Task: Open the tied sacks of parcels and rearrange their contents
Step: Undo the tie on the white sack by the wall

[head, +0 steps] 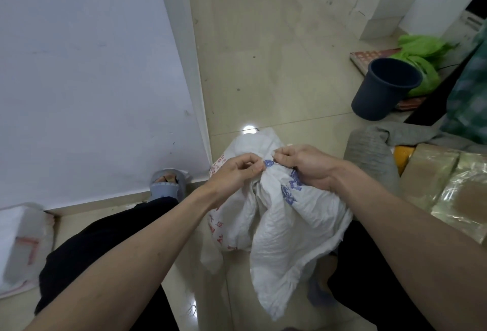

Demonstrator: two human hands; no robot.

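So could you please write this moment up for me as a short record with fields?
setting: tiled floor, beside a white wall
sack: white woven sack with blue and red print, gathered at its top
left hand: pinches the gathered top
right hand: pinches the same spot
nearby: dark bucket, green plastic bag, wrapped parcels at right
sack state: not yet opened

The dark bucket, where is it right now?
In the head view, the dark bucket stands on the floor at upper right, against the green bag.
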